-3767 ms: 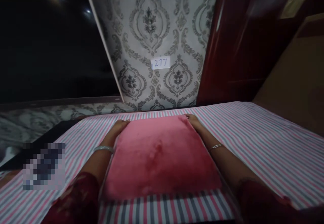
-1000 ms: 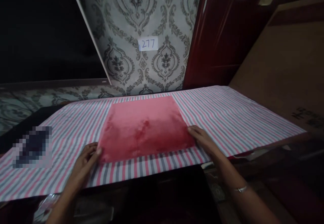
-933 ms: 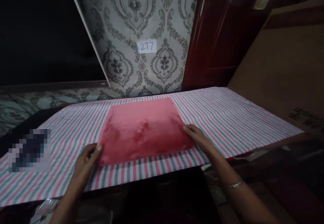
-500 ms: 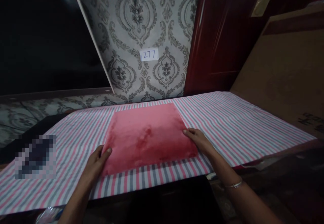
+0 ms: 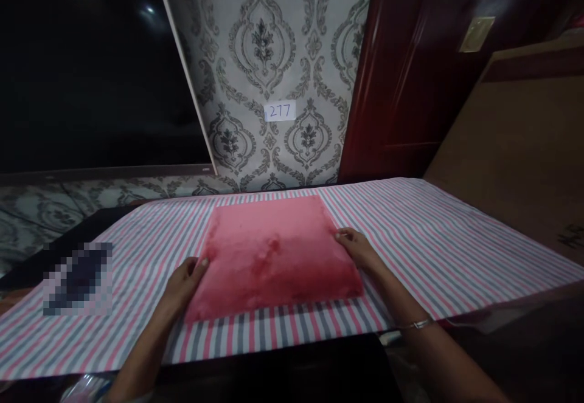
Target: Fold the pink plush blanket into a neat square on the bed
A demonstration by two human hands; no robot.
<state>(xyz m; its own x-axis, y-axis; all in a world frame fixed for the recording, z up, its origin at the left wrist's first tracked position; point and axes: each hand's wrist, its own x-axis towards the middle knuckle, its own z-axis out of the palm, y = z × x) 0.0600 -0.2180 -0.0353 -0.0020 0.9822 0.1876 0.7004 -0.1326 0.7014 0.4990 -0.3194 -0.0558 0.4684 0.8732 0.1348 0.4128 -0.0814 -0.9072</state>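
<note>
Lying flat on a striped cover (image 5: 447, 239), a plush pink cloth (image 5: 269, 233) is facing its far edge squarely toward the wallpaper (image 5: 263, 38), looking widest from left to right, though the slanted view is leaving its true long axis unclear. The left hand (image 5: 185, 278) is touching the pink cloth's left edge, thumb on top and fingers curling; the right hand (image 5: 358, 248) is touching its right edge, fingers half bent. Whether either is pinching fabric cannot be told. Pink, grey and white stripes are running past the pink cloth toward the wallpaper. Beyond it, a label (image 5: 280, 110) is reading "277"; a black screen (image 5: 91, 87) is standing beyond the pink cloth's left, a dark red panel (image 5: 396, 87) and brown box (image 5: 515, 141) beyond its right.
</note>
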